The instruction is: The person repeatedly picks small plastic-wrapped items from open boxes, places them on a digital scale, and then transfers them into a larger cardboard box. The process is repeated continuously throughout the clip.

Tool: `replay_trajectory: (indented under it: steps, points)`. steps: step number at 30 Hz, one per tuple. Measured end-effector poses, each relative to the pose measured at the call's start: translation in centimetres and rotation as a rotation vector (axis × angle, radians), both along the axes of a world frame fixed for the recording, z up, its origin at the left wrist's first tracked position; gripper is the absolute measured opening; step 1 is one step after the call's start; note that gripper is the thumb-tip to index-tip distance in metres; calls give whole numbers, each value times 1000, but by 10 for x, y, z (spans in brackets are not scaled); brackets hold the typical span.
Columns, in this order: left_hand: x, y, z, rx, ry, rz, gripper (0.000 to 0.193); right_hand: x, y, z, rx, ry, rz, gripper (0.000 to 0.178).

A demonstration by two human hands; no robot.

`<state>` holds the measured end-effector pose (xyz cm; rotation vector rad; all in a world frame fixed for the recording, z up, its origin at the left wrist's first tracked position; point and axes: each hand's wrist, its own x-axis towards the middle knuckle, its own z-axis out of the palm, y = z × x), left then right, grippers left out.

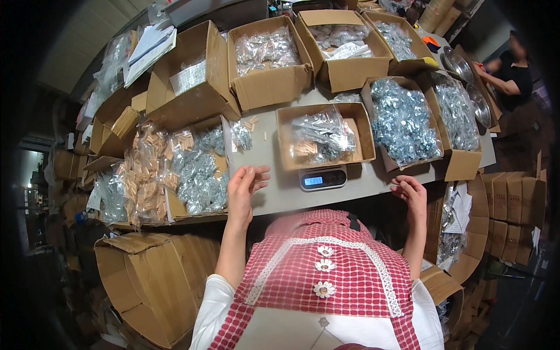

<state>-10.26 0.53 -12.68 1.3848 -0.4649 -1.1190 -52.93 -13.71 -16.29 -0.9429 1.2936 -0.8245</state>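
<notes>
On a small digital scale point(338, 178) with a lit blue display sits an open cardboard box point(326, 164). Inside it are clear plastic bags of metal hardware point(321, 127) and a bag of tan wooden dowels point(305, 148). My left hand point(245, 185) hovers at the table's front edge, left of the scale, its fingers stretched out and nothing in them. To the right of the scale, my right hand point(412, 195) is raised near the table edge with loosely bent, parted fingers, also holding nothing. Neither hand touches the box.
Bagged dowels point(143, 175) and bagged metal parts point(201, 175) heap up at the left. More open cartons point(271, 87) line the back, and a box of bagged bluish hardware point(405, 119) stands right. A large carton point(157, 286) lies below left. Another person point(510, 76) works at far right.
</notes>
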Motion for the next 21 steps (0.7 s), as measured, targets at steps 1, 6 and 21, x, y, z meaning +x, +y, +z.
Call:
replay_trajectory:
  steps: [1,6,21]
  points:
    - [-2,-1,0,-15,-19,-27,26,1,0,0,15,31,75,23]
    - [-11,0,-5,57,2,-20,30,10,2,-2,125,110,283,32]
    - [-29,-22,-45,164,-3,-104,72,65,-17,-14,216,76,227,69]
